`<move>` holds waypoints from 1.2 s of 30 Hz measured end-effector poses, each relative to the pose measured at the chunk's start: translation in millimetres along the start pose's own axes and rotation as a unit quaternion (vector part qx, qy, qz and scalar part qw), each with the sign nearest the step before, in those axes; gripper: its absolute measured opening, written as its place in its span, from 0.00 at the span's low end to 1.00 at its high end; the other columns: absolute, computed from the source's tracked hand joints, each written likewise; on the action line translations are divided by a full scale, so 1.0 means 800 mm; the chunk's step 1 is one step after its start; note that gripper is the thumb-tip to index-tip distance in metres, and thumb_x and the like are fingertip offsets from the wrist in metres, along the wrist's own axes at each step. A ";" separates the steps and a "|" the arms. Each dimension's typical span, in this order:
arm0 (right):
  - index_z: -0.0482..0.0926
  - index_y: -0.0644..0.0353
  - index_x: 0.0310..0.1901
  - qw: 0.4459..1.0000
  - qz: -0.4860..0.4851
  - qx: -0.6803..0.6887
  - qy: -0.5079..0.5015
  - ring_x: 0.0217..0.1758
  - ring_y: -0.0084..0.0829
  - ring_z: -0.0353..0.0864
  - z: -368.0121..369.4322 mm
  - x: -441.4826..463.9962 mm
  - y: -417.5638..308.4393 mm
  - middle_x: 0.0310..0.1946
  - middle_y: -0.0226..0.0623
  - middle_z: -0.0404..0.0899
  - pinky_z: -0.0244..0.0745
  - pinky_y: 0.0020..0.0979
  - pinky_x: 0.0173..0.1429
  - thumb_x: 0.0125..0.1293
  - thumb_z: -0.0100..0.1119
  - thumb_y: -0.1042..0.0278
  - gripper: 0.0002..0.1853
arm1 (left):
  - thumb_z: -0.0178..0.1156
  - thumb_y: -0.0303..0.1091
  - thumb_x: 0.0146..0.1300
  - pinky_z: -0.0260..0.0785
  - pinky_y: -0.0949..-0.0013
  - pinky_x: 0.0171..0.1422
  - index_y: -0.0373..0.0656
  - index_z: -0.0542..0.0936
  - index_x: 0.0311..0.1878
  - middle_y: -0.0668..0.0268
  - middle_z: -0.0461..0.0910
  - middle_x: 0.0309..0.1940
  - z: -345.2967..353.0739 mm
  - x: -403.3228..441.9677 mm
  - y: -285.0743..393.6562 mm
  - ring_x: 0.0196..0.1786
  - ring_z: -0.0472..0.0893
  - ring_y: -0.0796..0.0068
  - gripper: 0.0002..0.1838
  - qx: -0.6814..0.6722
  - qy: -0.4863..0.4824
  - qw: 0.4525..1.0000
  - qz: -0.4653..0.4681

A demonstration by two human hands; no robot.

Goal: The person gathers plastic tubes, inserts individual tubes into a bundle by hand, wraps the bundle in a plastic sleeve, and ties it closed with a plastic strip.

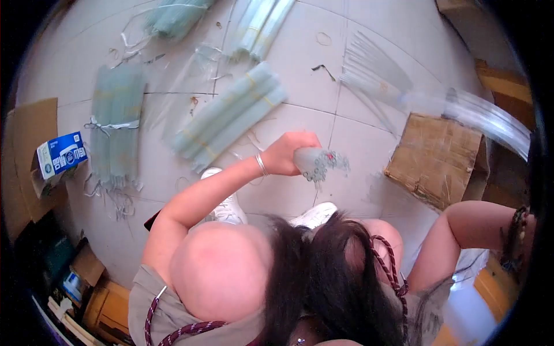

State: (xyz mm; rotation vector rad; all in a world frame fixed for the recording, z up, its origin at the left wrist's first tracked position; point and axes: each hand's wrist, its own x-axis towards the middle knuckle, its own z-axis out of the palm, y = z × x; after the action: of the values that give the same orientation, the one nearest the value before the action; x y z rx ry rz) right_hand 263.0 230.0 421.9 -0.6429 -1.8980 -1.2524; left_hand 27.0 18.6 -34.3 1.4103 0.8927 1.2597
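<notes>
My left hand (288, 153) is closed around a bundle of thin clear tubes (314, 163), held above the floor in front of my knees. The round open ends of the tubes point up toward me, and a small red spot shows among them. The fingers wrap round the far side and are partly hidden. My right arm reaches out to the right edge, past a dark braided bracelet; the right hand itself is cut off by the dark border. Nearest my left hand on the floor lies a group of banded pale green tube bundles (231, 118).
A tied stack of tubes (118, 124) lies at left, with more bundles (259, 26) farther off. Loose clear rods (378, 69) fan out at right, near a cardboard box (435, 155) and a clear plastic roll (490, 118). A blue-and-white box (62, 154) stands at left.
</notes>
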 end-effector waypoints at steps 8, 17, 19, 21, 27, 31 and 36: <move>0.77 0.61 0.47 0.804 0.092 0.483 -0.335 0.36 0.29 0.80 0.313 -0.056 -0.202 0.39 0.40 0.80 0.80 0.32 0.39 0.74 0.50 0.55 0.16 | 0.71 0.30 0.48 0.75 0.63 0.46 0.42 0.81 0.38 0.61 0.81 0.36 0.002 -0.021 0.016 0.41 0.82 0.59 0.14 0.005 -0.027 0.999 0.016; 0.75 0.68 0.35 0.311 0.243 0.692 -0.605 0.20 0.25 0.64 0.371 -0.216 -0.683 0.22 0.33 0.70 0.61 0.30 0.23 0.69 0.50 0.69 0.10 | 0.71 0.30 0.46 0.75 0.61 0.47 0.45 0.80 0.39 0.63 0.80 0.37 -0.011 -0.031 0.007 0.42 0.82 0.58 0.15 -0.004 -0.005 1.000 0.015; 0.74 0.71 0.31 0.250 0.308 0.675 -0.622 0.19 0.25 0.60 0.386 -0.264 -0.736 0.21 0.33 0.67 0.55 0.30 0.22 0.68 0.51 0.69 0.12 | 0.71 0.29 0.45 0.75 0.60 0.47 0.46 0.80 0.39 0.64 0.80 0.37 -0.019 -0.032 0.008 0.43 0.81 0.58 0.15 -0.011 -0.001 1.000 0.013; 0.73 0.71 0.31 0.229 0.322 0.662 -0.637 0.19 0.25 0.58 0.406 -0.306 -0.776 0.21 0.33 0.67 0.54 0.30 0.22 0.68 0.50 0.70 0.12 | 0.71 0.29 0.45 0.75 0.59 0.47 0.47 0.80 0.39 0.64 0.80 0.37 -0.024 -0.033 0.008 0.43 0.81 0.58 0.15 -0.020 0.006 1.000 0.014; 0.69 0.70 0.38 0.252 0.303 0.646 -0.654 0.20 0.25 0.56 0.420 -0.328 -0.800 0.29 0.38 0.71 0.56 0.30 0.22 0.73 0.48 0.69 0.10 | 0.71 0.31 0.46 0.75 0.58 0.47 0.47 0.80 0.39 0.64 0.80 0.38 -0.032 -0.036 0.004 0.44 0.81 0.57 0.15 -0.037 0.007 0.999 0.022; 0.65 0.69 0.45 0.010 0.661 0.522 -0.540 0.21 0.26 0.57 0.359 -0.230 -0.770 0.38 0.41 0.74 0.57 0.28 0.24 0.77 0.44 0.66 0.12 | 0.70 0.31 0.46 0.75 0.58 0.47 0.47 0.80 0.40 0.64 0.80 0.38 -0.030 -0.035 -0.003 0.44 0.81 0.57 0.15 -0.039 0.000 0.999 0.021; 0.67 0.66 0.47 -0.044 0.688 0.533 -0.491 0.23 0.25 0.65 0.348 -0.242 -0.774 0.40 0.40 0.76 0.62 0.29 0.23 0.75 0.49 0.63 0.13 | 0.70 0.32 0.46 0.75 0.58 0.46 0.46 0.80 0.39 0.63 0.80 0.37 -0.031 -0.032 -0.002 0.44 0.81 0.57 0.14 -0.033 0.003 0.999 0.010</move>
State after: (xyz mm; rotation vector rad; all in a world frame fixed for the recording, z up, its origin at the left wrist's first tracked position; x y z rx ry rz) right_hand -174.5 242.9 -132.6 1.7961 0.8069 -2.6759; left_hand -2.1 -0.3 -43.0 1.3664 0.8357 1.2983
